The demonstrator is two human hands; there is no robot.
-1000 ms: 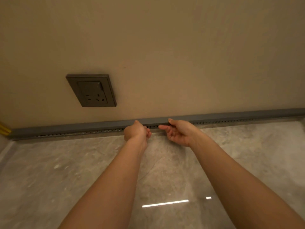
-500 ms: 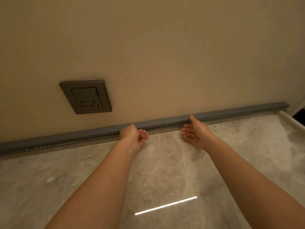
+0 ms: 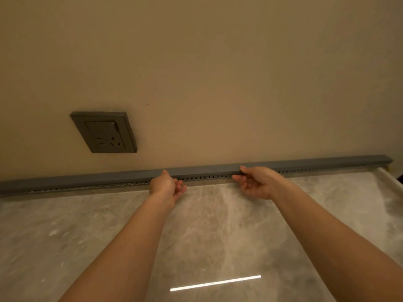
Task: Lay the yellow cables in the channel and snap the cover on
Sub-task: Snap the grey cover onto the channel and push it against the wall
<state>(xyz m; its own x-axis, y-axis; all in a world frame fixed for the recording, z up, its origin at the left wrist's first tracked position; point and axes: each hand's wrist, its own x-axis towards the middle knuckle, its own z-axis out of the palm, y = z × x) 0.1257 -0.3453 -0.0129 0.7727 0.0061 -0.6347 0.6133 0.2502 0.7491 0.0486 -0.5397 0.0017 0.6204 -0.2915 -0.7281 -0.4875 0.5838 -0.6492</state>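
A long grey slotted cable channel [image 3: 207, 175] runs along the foot of the beige wall, with its grey cover [image 3: 316, 163] lying on top along its whole length. My left hand [image 3: 166, 186] rests against the channel near the middle, thumb on the cover's top edge, fingers loosely curled below. My right hand [image 3: 256, 182] is further right, thumb on the cover and fingers spread under the slotted front. No yellow cable shows anywhere.
A dark grey wall socket [image 3: 104, 132] sits on the wall above and left of my hands. The channel lies where the wall meets a glossy grey marble surface [image 3: 207, 236]. The channel ends at the right [image 3: 389, 161] beside a raised edge.
My right hand has slid to the right along the cover and now presses it there. My left hand has stayed near the middle. The view has shifted right.
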